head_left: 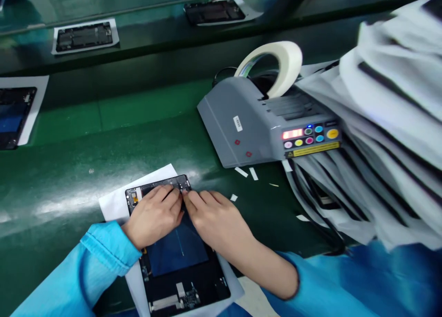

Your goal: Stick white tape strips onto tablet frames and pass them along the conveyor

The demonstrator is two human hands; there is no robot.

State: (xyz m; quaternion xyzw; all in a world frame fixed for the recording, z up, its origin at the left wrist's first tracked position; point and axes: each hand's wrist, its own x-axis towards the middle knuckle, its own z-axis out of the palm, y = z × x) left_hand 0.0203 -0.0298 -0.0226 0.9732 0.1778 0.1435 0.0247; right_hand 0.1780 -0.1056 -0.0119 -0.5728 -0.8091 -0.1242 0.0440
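Note:
An opened tablet (186,285) with its inner parts bare lies on a white sheet (115,206) in front of me. Its dark blue battery (179,250) fills the middle, and a small circuit board (191,297) shows at the near end. Both hands are at the tablet's far end. My left hand (157,216) rests over it with curled fingers. Beside it, my right hand (214,218) has its fingers pinched together near the far right corner. The fingertips meet close together, and whatever is between them is hidden.
A grey tape dispenser (241,123) with a roll of tape (290,66) stands at the right behind scattered white scraps (253,173). A tall stack of wrapped panels (390,123) leans beside it. Other opened tablets (84,35) lie on sheets along the back and at left.

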